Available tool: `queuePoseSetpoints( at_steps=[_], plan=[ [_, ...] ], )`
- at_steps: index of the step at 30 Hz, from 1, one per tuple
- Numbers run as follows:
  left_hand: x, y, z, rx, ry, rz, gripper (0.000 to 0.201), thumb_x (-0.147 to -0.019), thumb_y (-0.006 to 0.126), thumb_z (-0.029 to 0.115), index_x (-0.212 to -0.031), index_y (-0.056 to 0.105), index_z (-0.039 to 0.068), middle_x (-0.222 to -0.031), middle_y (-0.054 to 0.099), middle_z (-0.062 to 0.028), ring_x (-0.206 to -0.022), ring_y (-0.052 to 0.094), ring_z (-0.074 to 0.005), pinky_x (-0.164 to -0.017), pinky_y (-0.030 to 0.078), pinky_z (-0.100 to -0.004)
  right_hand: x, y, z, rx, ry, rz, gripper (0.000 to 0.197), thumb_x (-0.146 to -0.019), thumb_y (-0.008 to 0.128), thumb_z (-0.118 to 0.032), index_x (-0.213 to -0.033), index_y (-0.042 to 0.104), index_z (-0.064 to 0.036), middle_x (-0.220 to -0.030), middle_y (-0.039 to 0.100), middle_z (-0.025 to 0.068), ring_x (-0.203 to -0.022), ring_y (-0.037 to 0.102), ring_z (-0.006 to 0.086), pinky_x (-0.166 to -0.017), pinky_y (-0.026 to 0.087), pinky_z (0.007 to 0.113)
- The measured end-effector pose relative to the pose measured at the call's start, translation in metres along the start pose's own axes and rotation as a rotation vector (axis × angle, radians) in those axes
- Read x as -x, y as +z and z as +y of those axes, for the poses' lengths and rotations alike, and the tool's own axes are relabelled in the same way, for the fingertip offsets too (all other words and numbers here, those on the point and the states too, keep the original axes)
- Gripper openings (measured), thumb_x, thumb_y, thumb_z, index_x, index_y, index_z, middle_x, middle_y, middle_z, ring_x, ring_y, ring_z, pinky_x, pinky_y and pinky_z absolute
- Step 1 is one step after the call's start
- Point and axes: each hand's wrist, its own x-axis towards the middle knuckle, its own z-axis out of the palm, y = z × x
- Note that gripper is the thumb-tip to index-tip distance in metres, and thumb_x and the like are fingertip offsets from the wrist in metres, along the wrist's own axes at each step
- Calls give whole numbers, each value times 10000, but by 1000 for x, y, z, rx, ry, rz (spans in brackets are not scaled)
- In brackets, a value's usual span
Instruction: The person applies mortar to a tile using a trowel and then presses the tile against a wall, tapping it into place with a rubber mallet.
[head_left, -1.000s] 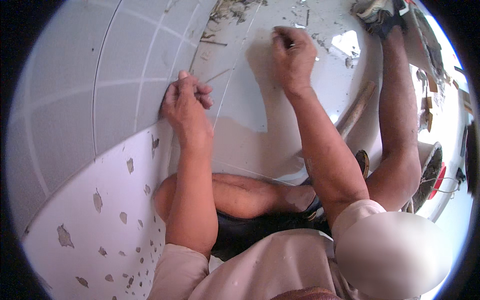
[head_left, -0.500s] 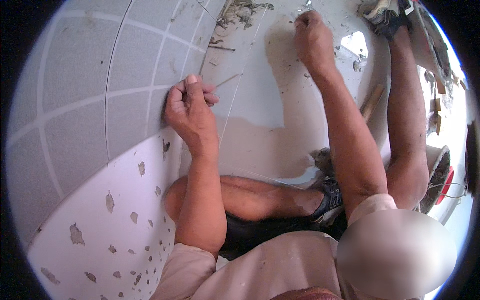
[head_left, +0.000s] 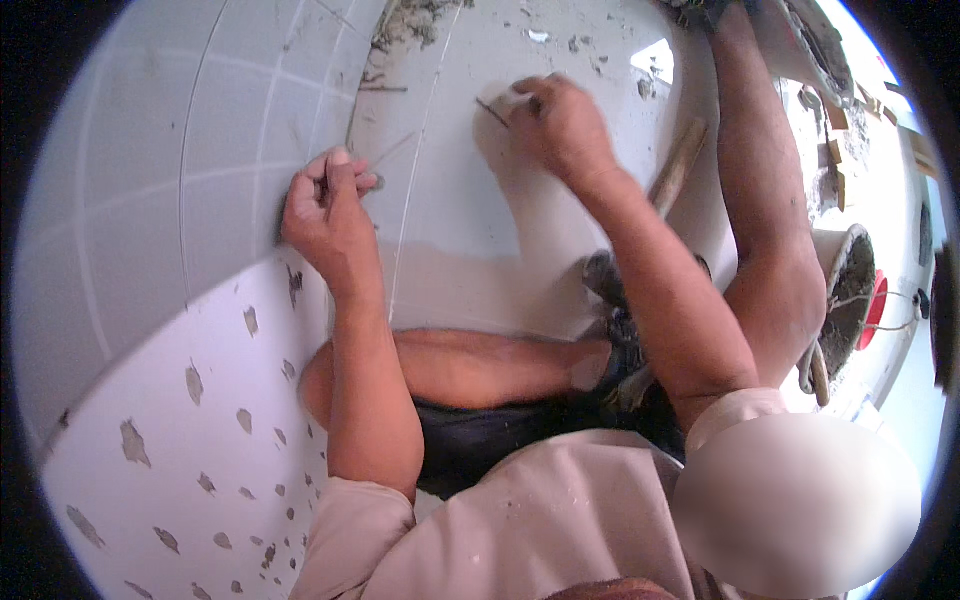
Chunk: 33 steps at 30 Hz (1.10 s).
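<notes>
The left hand [head_left: 325, 210] braced clenched against the tiled wall [head_left: 150, 200]; the right hand [head_left: 560, 125] pinched a thin nail [head_left: 492, 112], apparently scoring the floor tile [head_left: 470, 230], needing steady pressure next.

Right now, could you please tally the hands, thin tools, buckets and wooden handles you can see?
hands: 2 (left hand, right hand)
thin tool: 1
bucket: 1
wooden handle: 1
total: 5

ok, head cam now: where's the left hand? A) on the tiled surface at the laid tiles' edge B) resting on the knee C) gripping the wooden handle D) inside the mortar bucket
A: the left hand presses on the tiled surface, fingers at the edge of the laid tiles, well apart from the bucket and the wooden handle.
</notes>
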Motion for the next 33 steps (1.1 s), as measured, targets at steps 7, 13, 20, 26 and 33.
queuePoseSetpoints(
  at_steps=[7, 13, 20, 26, 33],
  plan=[
    [44, -21, 5, -319, -182, -488, 248, -976, 670, 224, -913, 718, -10, -795, 714, -84, -641, 650, -117, -626, 536, -279, 50, -140, 5, 12, -70, -160, 241, -917, 701, -175, -1032, 737, 34, -838, 705, 137, -767, 655, 204, -715, 538, 356],
    [176, 40, 47, -826, -73, -1442, 411, -970, 620, 367, -987, 753, -22, -1070, 713, -273, -1059, 678, -426, -955, 522, -492, 119, -240, 1, 94, 84, -191, 335, -962, 712, -267, -1218, 731, -51, -1084, 760, 120, -968, 708, 197, -868, 548, 332],
    [196, 80, -16, -526, -131, -1614, 670, -831, 797, 523, -1208, 701, -23, -1228, 707, -222, -1166, 671, -351, -979, 519, -444, 160, -251, 5, 13, 43, 162, 263, -974, 694, -211, -1189, 761, -76, -1121, 756, 84, -1005, 687, 159, -928, 523, 312],
    [205, 45, 23, -861, -273, -1593, 731, -923, 612, 659, -1297, 671, 33, -1238, 707, -220, -1172, 671, -362, -1023, 497, -464, 168, -234, 19, 306, 29, 186, 199, -934, 743, -237, -1110, 800, -161, -986, 789, 38, -967, 713, 130, -908, 529, 291],
    [216, 45, -59, -458, -70, -1248, 694, -1079, 341, 568, -1184, 690, -23, -1157, 724, -234, -1134, 680, -382, -1017, 503, -465, 171, -235, 22, 33, -162, 322, 194, -941, 749, -219, -1107, 795, -131, -980, 789, 35, -917, 722, 112, -863, 551, 281]
  ],
)
